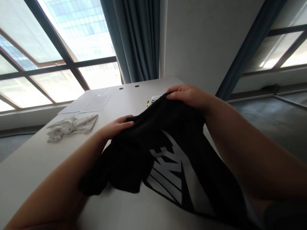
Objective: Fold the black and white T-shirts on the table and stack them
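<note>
A black T-shirt (134,153) with a large grey-white printed logo hangs from both my hands above the white table. My left hand (120,125) pinches its upper edge on the left, thumb on top of the cloth. Higher up and to the right, my right hand (185,95) grips the same edge, thumb and fingers closed over it. The cloth between them slopes, raised at the right end. Its lower part droops toward me in folds, blurred near the bottom of the view.
On the white table (28,172) a crumpled whitish cloth (72,126) lies at the left. Sheets of paper (88,101) lie behind it. A small item with yellow and black marks (149,103) is partly hidden behind the shirt. Curtains (136,41) and windows stand beyond.
</note>
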`<state>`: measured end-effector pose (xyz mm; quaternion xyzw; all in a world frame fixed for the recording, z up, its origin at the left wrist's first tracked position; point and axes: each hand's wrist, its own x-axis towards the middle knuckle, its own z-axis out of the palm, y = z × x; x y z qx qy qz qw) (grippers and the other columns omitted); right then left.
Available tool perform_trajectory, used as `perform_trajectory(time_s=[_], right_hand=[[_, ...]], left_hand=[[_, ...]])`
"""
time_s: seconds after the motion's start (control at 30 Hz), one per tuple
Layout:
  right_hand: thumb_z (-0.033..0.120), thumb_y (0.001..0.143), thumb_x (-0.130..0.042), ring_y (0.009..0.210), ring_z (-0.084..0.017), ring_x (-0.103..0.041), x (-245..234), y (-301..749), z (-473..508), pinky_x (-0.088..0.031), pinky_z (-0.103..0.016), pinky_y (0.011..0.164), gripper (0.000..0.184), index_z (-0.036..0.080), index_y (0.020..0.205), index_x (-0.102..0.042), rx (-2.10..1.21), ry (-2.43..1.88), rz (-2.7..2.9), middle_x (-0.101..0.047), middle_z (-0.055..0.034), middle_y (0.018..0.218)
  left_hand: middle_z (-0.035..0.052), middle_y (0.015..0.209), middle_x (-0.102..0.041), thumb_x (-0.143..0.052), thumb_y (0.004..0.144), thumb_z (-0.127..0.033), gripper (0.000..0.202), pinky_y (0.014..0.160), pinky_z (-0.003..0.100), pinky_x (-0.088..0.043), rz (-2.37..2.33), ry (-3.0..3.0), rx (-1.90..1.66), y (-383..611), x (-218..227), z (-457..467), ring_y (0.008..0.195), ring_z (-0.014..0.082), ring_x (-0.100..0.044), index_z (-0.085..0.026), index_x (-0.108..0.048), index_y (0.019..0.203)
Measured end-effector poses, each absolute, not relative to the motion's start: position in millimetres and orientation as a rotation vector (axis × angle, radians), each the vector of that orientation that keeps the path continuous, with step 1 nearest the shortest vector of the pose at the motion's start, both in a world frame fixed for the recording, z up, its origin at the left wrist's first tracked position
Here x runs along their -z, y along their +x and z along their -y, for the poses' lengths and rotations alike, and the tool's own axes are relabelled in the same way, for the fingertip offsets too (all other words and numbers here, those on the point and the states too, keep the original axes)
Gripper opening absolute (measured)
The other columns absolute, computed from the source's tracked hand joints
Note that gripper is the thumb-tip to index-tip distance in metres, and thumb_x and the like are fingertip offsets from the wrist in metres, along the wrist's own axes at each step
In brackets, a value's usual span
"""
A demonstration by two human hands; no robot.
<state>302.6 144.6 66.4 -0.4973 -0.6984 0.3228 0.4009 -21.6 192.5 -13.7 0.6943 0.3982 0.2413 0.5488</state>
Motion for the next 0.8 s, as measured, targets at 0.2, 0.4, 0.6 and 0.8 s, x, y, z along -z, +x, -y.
perform_trajectory(time_s=[0.2,0.4,0.6,0.8], right_hand=[[0.031,0.092,-0.065,0.111,-0.032,-0.062,-46.3,286.8,-156.6,-0.05,-0.043,0.092,0.025,0.02,0.112,-0.073,0.11,-1.404,2.226,-0.071,-0.0139,0.116],[0.03,0.084,-0.076,0.099,-0.025,-0.069,-30.7,242.9,-129.0,-0.049,-0.032,0.081,0.037,0.022,0.12,-0.076,-0.414,-1.366,3.092,-0.074,-0.0078,0.113],[0.025,0.093,-0.065,0.096,-0.027,-0.072,-11.3,219.0,-123.1,-0.046,-0.032,0.074,0.027,0.018,0.115,-0.077,-0.323,-1.473,3.171,-0.077,-0.0115,0.11],[0.023,0.096,-0.056,0.093,-0.025,-0.071,-28.6,231.6,-126.6,-0.044,-0.031,0.074,0.022,0.021,0.108,-0.074,-0.157,-1.437,2.88,-0.077,-0.0103,0.107]], left_hand=[[0.0091,0.116,-0.068,-0.062,0.092,-0.042,0.034,0.095,0.045,-0.053,-1.463,2.525,-0.697,-1.4,21.7,-192.2,0.103,0.0275,-0.067,-0.022,-0.061,0.119],[0.009,0.117,-0.068,-0.067,0.093,-0.046,0.038,0.085,0.037,-0.054,-1.141,2.8,0.163,24.4,18.6,-152.4,0.1,0.0281,-0.071,-0.024,-0.065,0.124],[0.0077,0.117,-0.07,-0.062,0.096,-0.034,0.02,0.083,0.035,-0.054,-1.222,2.744,0.416,27.7,9.4,-149.9,0.099,0.0269,-0.071,-0.024,-0.068,0.111],[-0.0018,0.085,-0.07,-0.062,0.091,-0.039,0.024,0.053,0.026,-0.05,-1.039,2.276,0.285,7.1,-8.0,-161.7,0.063,0.0181,-0.066,-0.027,-0.064,0.112]])
